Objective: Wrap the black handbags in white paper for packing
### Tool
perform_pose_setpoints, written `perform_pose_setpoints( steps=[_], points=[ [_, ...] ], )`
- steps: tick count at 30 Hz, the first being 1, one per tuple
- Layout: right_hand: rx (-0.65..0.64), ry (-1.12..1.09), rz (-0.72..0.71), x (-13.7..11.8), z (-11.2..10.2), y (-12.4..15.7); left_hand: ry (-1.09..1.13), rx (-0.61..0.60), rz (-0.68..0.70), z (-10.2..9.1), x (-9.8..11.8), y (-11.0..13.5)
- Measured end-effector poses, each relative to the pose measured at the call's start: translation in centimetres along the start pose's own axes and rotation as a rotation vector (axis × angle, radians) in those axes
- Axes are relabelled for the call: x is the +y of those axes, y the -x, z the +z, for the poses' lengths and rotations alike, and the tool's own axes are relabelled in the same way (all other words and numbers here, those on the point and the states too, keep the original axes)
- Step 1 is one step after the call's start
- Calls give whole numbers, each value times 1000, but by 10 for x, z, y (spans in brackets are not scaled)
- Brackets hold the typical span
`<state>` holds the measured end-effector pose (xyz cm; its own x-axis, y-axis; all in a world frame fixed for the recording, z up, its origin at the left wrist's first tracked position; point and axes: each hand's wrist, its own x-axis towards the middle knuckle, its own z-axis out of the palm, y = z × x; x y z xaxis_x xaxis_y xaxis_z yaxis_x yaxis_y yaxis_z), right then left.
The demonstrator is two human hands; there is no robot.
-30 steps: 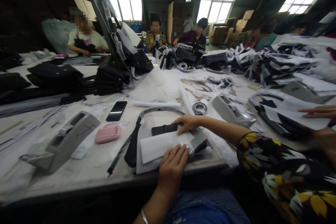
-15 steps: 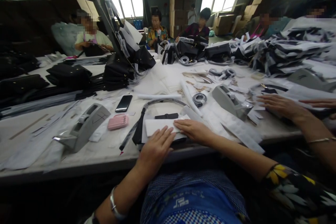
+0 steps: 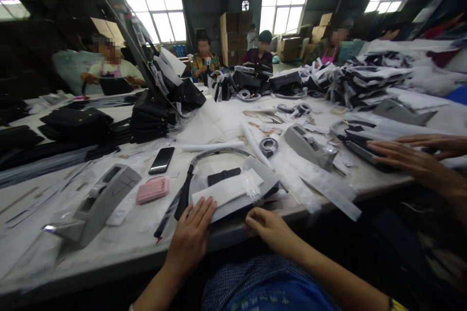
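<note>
A black handbag (image 3: 239,210) lies flat at the table's front edge, its wrapped handle (image 3: 219,151) arching away from me. White foam sheet (image 3: 228,192) covers part of it, with clear tape (image 3: 253,184) stuck across the right end. My left hand (image 3: 193,226) rests on the sheet's left end, fingers stretched out flat. Just in front of the bag's right side is my right hand (image 3: 270,228), its fingers curled in toward the thumb; whatever they hold, if anything, is hidden. A black strip (image 3: 224,176) lies behind the foam.
Grey tape dispensers stand left (image 3: 97,204) and right (image 3: 310,146). A phone (image 3: 161,160) and pink case (image 3: 153,189) lie left of the bag. A co-worker's hands (image 3: 419,155) rest on another bag at right. Black bags (image 3: 76,121) are piled behind; several people sit across.
My right hand has left the foam sheet and come down in front of the bag, fingers curling, uncovering the tape. My left hand has shifted to the sheet's left end. The camera view has tilted.
</note>
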<state>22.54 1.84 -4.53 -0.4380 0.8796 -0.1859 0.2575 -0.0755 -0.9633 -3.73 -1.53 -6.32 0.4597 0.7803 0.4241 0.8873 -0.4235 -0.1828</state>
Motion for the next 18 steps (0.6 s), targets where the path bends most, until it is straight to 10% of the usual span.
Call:
perform_pose_setpoints(
  steps=[8, 14, 18],
  points=[
    [-2, -763, 96, -6, 29, -2, 20, 133, -38, 4, 0, -1],
    [50, -675, -224, -1, 56, -18, 54, 250, -191, 13, -8, 4],
    [-37, -294, -467, -12, 33, -24, 20, 297, -310, 18, -11, 7]
  ],
)
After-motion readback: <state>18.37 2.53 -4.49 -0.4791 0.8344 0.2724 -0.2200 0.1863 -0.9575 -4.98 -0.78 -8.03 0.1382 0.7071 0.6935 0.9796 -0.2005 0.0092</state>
